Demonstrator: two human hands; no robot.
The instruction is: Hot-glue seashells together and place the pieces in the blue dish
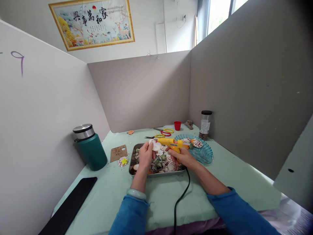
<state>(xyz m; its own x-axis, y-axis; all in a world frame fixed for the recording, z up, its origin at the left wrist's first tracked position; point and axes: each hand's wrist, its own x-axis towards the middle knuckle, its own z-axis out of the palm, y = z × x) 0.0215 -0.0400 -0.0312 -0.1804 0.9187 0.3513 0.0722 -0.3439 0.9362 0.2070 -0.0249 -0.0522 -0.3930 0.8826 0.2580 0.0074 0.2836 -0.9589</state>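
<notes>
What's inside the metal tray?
Mixed shells lie in the metal tray, some greenish, some pale. The left hand, right hand and yellow glue gun cover parts; what's beneath them is hidden.

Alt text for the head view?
A person's right hand points a yellow glue gun at a white shell in the left hand, over a tray of shells. A teal bottle stands left, a blue plate right.

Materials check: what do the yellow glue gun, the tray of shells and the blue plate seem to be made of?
Yellow glue gun: probably hard plastic, going by its even, bright colour and moulded look.
Tray: likely metal, with a smooth, grey, slightly shiny rim.
Blue plate: tinted, see-through and glossy with a ribbed edge; glass or clear plastic, the look leaves that open.
</notes>
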